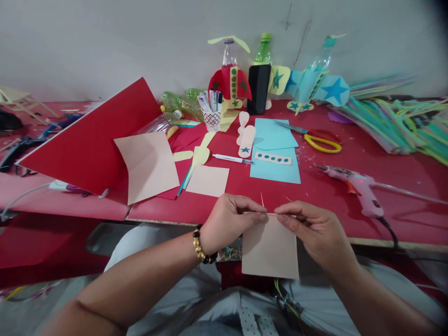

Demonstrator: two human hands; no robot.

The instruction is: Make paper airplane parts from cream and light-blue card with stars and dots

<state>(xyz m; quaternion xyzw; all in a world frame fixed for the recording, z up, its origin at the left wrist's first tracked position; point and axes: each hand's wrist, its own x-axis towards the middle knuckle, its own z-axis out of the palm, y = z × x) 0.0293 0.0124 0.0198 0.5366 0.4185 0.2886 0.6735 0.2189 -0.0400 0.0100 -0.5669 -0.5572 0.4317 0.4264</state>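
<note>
A beige sheet of paper (270,249) hangs down from both hands at the table's front edge, over my lap. My left hand (231,219) pinches its top edge left of the middle between thumb and fingers. The same edge is pinched a little to the right by my right hand (311,226). Just beyond the hands lies a small beige paper piece (207,181). Near it rest a white pen (231,159) and a beige strip with blue dots (273,158), the strip lying on light blue paper (276,170).
A pink glue gun (360,186) with a lit red light lies at right, its cord dropping over the edge. Yellow-handled scissors (322,143) lie behind it. Decorated bottles (230,84) and a black phone (259,88) stand at the back. A large red board (105,135) leans at left.
</note>
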